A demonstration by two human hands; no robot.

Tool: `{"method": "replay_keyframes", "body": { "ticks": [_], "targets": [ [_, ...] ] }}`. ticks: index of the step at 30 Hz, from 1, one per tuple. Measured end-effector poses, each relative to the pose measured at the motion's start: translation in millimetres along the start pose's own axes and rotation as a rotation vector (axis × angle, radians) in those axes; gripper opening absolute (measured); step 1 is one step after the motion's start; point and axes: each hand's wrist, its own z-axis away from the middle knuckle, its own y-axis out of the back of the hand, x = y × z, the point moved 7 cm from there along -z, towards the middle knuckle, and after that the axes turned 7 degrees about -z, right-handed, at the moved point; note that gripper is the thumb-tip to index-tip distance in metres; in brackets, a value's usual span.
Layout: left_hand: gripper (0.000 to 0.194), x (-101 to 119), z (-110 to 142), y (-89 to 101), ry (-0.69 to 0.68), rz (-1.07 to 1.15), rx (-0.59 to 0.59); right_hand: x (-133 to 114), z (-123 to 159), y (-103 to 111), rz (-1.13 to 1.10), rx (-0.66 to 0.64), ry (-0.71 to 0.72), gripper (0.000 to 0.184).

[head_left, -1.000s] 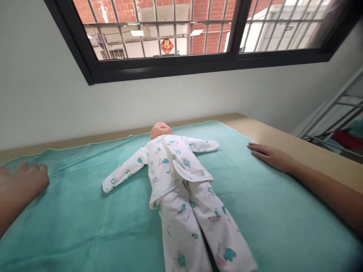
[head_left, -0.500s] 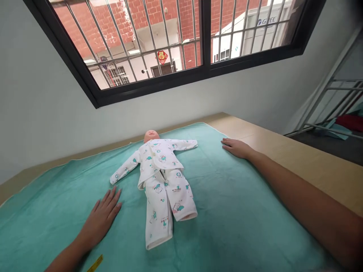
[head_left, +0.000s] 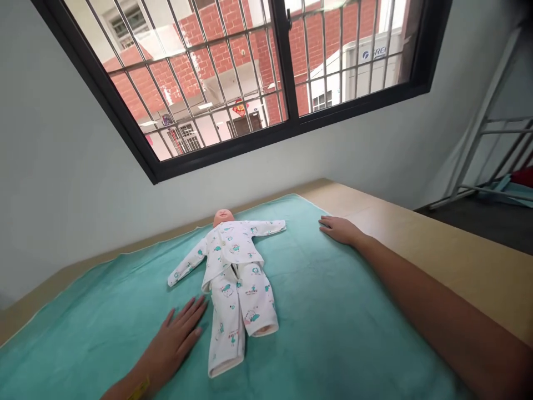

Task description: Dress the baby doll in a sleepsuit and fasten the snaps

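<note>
A baby doll (head_left: 231,261) in a white printed shirt and trousers lies on its back on a teal cloth (head_left: 328,333), head toward the wall. My left hand (head_left: 177,341) lies flat and open on the cloth, just left of the doll's trouser leg, fingers stretched toward it without touching. My right hand (head_left: 339,229) rests flat and open on the cloth's far right edge, well to the right of the doll's outstretched sleeve. Neither hand holds anything.
The cloth covers a light wooden tabletop (head_left: 437,244) that runs along a white wall under a barred window (head_left: 258,72). A metal frame (head_left: 487,150) stands at the far right on a dark floor.
The view has pulled back and tilted up, so the doll looks smaller. My left hand slid from the far left edge to beside the doll's leg. My right hand stayed flat on the cloth's edge.
</note>
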Motion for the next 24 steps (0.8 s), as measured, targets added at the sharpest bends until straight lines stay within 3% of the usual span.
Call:
{"method": "replay_keyframes", "body": {
  "ticks": [2,4,7,11,13,17,24],
  "targets": [
    [0.052,7.3,-0.7,4.9,-0.01,0.008,0.023,-7.7,1.6,4.7,0.016,0.004,0.022,0.049],
    [0.054,17.4,0.3,5.8,-0.045,0.004,0.049,-31.6,4.3,6.6,0.038,0.012,0.092,0.044],
    [0.057,26.9,2.8,0.9,-0.051,-0.029,0.072,-104.2,17.6,-1.5,-0.021,0.016,0.275,0.046],
    [0.055,27.0,3.2,-3.6,-0.024,-0.056,0.09,-216.7,55.7,-32.4,-0.229,-0.105,0.552,0.061],
    [0.055,26.7,3.0,-3.0,-0.023,-0.054,0.084,-246.4,74.1,-47.0,-0.282,-0.197,0.611,0.065],
    [0.056,31.0,4.7,4.2,-0.047,-0.015,0.075,-251.2,90.9,-60.5,-0.339,-0.341,0.592,0.075],
    [0.054,36.7,6.9,14.1,-0.059,0.015,0.074,-249.7,87.2,-54.3,-0.342,-0.341,0.586,0.072]
  ]
}}
